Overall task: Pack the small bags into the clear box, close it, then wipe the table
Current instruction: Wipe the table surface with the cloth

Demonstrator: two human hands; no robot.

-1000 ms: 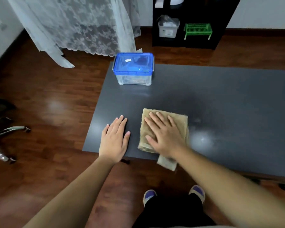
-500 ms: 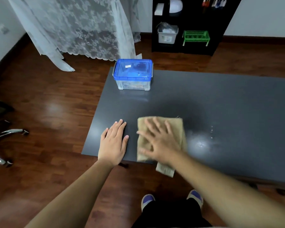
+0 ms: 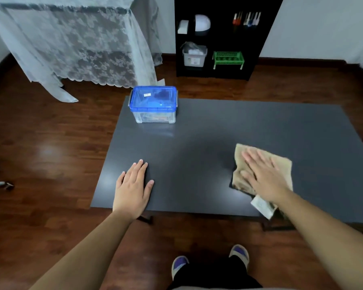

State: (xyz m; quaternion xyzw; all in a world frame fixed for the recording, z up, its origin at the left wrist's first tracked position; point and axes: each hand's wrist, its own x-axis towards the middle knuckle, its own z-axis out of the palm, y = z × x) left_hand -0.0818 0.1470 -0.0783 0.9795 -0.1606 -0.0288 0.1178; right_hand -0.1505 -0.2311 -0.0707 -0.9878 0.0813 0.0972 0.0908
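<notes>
With the blue-lidded clear box (image 3: 154,105) shut, the right hand (image 3: 262,174), fingers spread flat, has swept the tan cloth (image 3: 281,166) rightward across the table (image 3: 197,143); left hand (image 3: 132,187) braces, fingers together.

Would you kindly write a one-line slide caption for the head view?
Right hand wipes the dark table with a tan cloth; left hand rests flat; lidded clear box sits behind.

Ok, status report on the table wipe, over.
Left hand flat on table. Right hand flat on cloth. Clear box lidded, far corner. Path unobstructed.
</notes>
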